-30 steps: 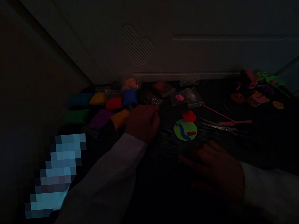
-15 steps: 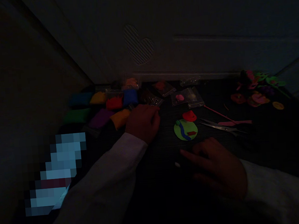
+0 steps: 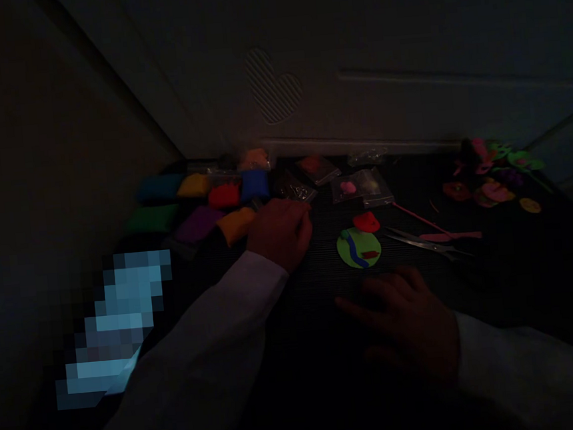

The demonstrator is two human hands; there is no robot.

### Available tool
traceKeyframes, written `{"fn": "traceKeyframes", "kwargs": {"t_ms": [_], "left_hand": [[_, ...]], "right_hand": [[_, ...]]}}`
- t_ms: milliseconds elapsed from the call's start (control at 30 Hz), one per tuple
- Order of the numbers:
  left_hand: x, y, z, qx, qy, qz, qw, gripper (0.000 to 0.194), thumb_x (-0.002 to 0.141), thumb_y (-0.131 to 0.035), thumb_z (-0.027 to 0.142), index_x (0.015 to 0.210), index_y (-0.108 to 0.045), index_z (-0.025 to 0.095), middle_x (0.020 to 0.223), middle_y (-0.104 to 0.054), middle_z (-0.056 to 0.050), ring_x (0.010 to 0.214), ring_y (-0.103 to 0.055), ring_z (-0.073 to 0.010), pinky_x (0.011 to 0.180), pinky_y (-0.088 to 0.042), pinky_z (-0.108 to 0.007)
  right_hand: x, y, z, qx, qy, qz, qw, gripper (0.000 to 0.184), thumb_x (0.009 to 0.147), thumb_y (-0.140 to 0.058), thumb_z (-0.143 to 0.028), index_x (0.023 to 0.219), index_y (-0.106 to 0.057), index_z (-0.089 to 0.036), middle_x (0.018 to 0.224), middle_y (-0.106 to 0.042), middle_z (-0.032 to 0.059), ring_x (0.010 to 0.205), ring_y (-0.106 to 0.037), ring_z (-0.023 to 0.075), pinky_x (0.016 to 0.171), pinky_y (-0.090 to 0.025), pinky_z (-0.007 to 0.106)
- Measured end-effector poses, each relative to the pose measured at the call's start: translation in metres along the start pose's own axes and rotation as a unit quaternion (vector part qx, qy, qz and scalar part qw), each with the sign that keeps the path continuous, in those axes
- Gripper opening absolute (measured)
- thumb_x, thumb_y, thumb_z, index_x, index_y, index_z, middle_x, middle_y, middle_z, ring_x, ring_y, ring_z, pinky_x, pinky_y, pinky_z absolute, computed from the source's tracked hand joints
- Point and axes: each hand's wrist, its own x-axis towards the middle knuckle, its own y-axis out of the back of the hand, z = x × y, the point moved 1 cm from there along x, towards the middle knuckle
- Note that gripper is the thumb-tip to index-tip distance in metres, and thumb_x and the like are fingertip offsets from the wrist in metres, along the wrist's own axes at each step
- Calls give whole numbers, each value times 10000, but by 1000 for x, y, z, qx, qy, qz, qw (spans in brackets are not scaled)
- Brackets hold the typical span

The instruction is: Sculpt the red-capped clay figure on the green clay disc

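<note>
In the dim head view my left hand [image 3: 282, 234] rests on the dark table, fingers curled, beside an orange clay packet [image 3: 237, 224]; whatever it may hold is hidden. My right hand [image 3: 406, 318] is low over the table with its index finger stretched out and the others apart. Just beyond it lies a flat green clay disc [image 3: 369, 242] bearing a blue wavy strip, a small red-brown piece and a darker green ball. A red cone-shaped clay piece [image 3: 366, 222] touches the disc's far edge. No white bit shows near the right fingertip.
Several coloured clay packets [image 3: 254, 185] lie at the back left, near a lit phone-like screen [image 3: 130, 322]. Clear bags [image 3: 357, 187] sit along the wall. Right of the disc are scissors [image 3: 427, 243], a pink tool [image 3: 451, 236], a thin pink stick [image 3: 420, 219] and colourful clay shapes [image 3: 495, 190].
My right hand has shifted left, and the small white bit formerly by its index finger is out of sight. My left hand stays by the packets. The whole view has swung slightly.
</note>
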Motion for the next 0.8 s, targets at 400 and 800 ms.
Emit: {"fn": "traceKeyframes", "kwargs": {"t_ms": [400,800], "left_hand": [[0,-1,0,-1,3,-2,1000,188,800,-461,188,873,-627,136,803,-646,-69,792,-570,-204,714,-468,-326],[1,-1,1,1,5,-11,1000,196,807,-450,196,877,-624,140,808,-648,-70,787,-567,-205,712,-467,-335]], "right_hand": [[1,1,0,7,-5,-3,1000,655,731,-432,-663,1306,-385,-353,1093,-537,103,954,-462,278,834,-253,476],[2,2,-1,15,23,-15,1000,661,715,-429,-685,1298,-382,-378,1099,-542,94,955,-474,282,839,-234,496]]}}
